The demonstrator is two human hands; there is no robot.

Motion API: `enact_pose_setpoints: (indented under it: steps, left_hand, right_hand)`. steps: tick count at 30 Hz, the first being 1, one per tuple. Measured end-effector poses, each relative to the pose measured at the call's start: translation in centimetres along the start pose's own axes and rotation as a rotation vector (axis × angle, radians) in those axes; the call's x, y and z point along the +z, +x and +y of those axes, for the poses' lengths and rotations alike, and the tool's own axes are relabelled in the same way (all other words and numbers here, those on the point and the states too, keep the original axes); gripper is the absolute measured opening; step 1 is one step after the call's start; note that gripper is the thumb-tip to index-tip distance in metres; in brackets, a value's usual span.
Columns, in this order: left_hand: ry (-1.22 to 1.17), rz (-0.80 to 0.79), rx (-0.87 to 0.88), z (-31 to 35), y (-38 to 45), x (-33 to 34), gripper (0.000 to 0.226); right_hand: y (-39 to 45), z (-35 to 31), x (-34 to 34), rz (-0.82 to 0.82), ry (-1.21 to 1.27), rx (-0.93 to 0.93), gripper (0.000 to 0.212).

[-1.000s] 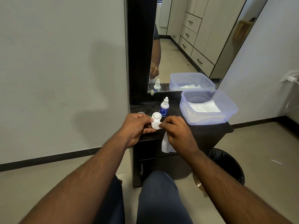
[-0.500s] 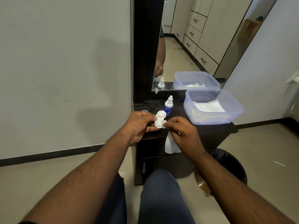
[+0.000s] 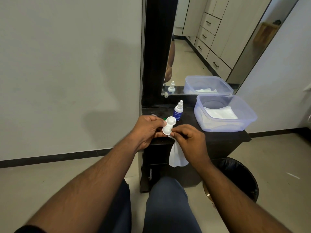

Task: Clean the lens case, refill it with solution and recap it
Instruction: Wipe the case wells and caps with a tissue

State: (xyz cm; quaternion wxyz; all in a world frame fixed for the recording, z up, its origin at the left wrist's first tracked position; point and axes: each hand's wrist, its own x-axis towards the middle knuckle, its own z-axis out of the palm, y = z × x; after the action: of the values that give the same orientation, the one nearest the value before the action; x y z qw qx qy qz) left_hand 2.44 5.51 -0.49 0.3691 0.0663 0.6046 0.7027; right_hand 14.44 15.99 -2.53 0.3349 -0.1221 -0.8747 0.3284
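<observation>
White two-well lens case (image 3: 169, 126), uncapped, pinched between both hands.

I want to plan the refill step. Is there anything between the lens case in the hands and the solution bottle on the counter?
Nothing visible blocks the way. The lens case, held by the left hand and right hand, is just in front of the solution bottle. A green cap peeks out beside the case, not between them.
</observation>
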Motion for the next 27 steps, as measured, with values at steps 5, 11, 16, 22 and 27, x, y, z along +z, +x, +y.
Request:
enact_pose_setpoints:
  steps: [5,11,16,22,27]
  left_hand:
    - [-0.024,0.016,0.02,-0.2,0.0,0.1,0.012]
    - [-0.056,0.05,0.046,-0.2,-0.2,0.5,0.014]
    - [-0.016,0.053,0.028,-0.1,-0.2,0.4,0.014]
    - [0.061,0.056,0.016,-0.1,-0.2,0.2,0.014]
    - [0.077,0.051,0.02,-0.2,-0.1,0.2,0.014]
  right_hand:
    - [-0.4,-0.5,0.4,0.062,0.053,0.058,0.012]
    - [-0.6,-1.0,-0.2,0.127,0.194,0.176,0.012]
    - [-0.2,-0.5,0.6,0.006,-0.164,-0.101,0.009]
    - [0.0,-0.5,0.5,-0.151,-0.382,-0.363,0.022]
    - [1.0,-0.9,-0.5,-0.25,-0.516,-0.561,0.028]
